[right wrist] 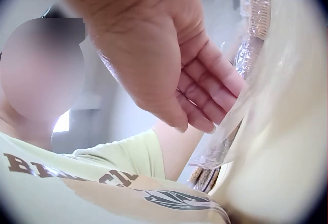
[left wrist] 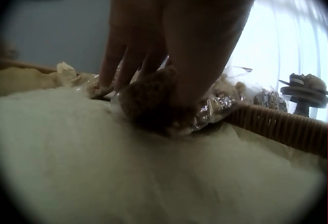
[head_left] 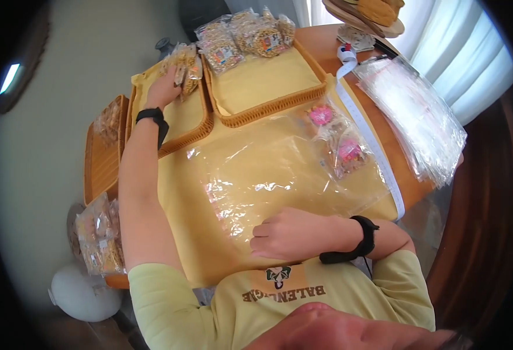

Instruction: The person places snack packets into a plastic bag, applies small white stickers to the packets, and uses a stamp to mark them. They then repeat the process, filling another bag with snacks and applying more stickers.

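Observation:
My left hand (head_left: 164, 90) reaches into the left wicker basket (head_left: 201, 128), at its far end. Its fingers and thumb grip a clear packet of brown, lumpy snack (left wrist: 148, 96), low over the pale cloth lining (left wrist: 77, 152); the thumb hides part of it. More such packets (head_left: 189, 58) lie just beyond the fingers. Near my body, the right hand (head_left: 294, 233) rests at a large clear plastic bag (head_left: 256, 169) spread on the yellow cloth. In the right wrist view its fingers (right wrist: 210, 85) are loosely bent, with nothing held between them.
A second lined basket (head_left: 274, 108) holds several packets (head_left: 245, 38) at its back. Pink-labelled packets (head_left: 350, 150) lie beside a white measuring tape (head_left: 367, 131). Clear bags are stacked (head_left: 414, 116) at the right. A wooden tray (head_left: 102, 163) and more packets (head_left: 102, 236) stand left.

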### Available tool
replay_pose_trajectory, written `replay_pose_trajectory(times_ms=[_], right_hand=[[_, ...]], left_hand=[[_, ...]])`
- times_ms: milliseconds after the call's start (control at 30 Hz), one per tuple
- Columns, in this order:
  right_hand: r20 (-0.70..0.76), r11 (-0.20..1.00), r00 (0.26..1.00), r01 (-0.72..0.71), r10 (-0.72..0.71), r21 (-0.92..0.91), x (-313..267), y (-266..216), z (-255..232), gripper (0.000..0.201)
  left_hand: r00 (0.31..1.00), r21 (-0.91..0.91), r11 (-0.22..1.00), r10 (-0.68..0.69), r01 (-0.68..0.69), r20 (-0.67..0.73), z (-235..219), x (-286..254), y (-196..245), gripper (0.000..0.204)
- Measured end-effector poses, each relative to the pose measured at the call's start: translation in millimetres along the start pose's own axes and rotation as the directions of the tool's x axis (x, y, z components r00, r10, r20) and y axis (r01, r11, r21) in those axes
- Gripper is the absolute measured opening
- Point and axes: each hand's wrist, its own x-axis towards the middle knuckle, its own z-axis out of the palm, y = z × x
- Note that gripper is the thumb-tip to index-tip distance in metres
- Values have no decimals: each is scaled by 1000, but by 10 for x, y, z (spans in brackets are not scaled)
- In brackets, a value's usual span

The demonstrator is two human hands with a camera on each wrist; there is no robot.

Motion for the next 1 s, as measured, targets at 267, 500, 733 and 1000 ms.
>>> replay_pose_trajectory(times_ms=[267, 500, 733, 1000], right_hand=[[-77, 1000, 997, 7, -9, -26, -20, 5, -12, 21], [-131, 999, 991, -36, 36, -1, -8, -27, -65, 21], [-153, 998, 987, -51, 56, 36, 13, -81, -9, 21], [-255, 994, 961, 92, -105, -65, 28, -100, 98, 16]], left_hand=[[959, -42, 980, -198, 194, -203, -328, -147, -91, 46], [969, -828, 504, -138, 246, 203, -1405, -1542, 487, 32], [646, -656, 197, 123, 728, 753, -1310, -2491, 1357, 33], [696, -745, 45, 326, 665, 640, -770, -1980, 1995, 35]])
